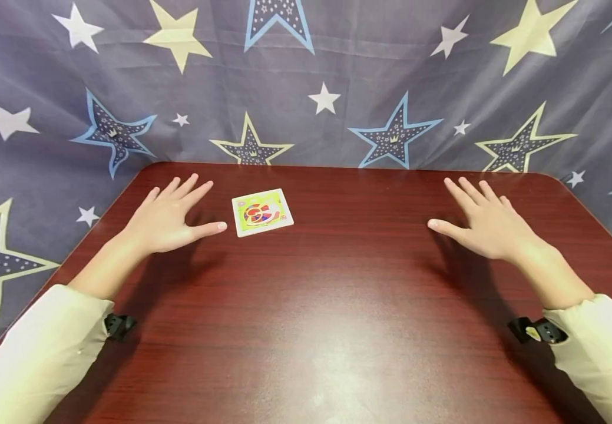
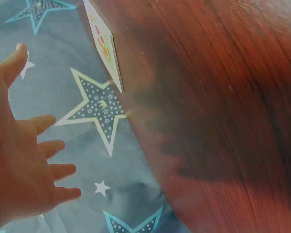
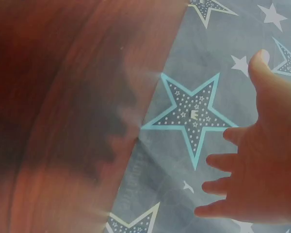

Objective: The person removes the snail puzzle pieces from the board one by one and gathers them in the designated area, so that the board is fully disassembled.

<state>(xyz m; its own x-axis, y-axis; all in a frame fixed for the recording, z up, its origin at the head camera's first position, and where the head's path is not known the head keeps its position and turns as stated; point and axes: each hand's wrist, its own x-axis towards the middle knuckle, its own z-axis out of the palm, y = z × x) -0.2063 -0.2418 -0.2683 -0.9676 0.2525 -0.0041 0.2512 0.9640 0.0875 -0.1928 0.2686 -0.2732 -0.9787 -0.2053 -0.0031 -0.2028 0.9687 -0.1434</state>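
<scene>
A flat square card or thin puzzle board [image 1: 262, 212] lies on the table, left of the middle. Its white border frames a yellow-green face with a red, white and blue picture. Beside it on the left hovers my left hand [image 1: 170, 219], fingers spread, the thumb tip close to its edge but apart from it. Over the right part of the table my right hand [image 1: 483, 222] is held with straight, spread fingers and holds nothing. In the left wrist view the board [image 2: 103, 46] shows at a steep slant, away from the left hand [image 2: 26, 155].
A dark red wood-grain table [image 1: 306, 306] with rounded far corners fills the lower view. Behind it hangs a grey-blue curtain [image 1: 306, 76] printed with stars. Each sleeve cuff carries a small black device, one on the left wrist [image 1: 118, 325] and one on the right [image 1: 539, 331].
</scene>
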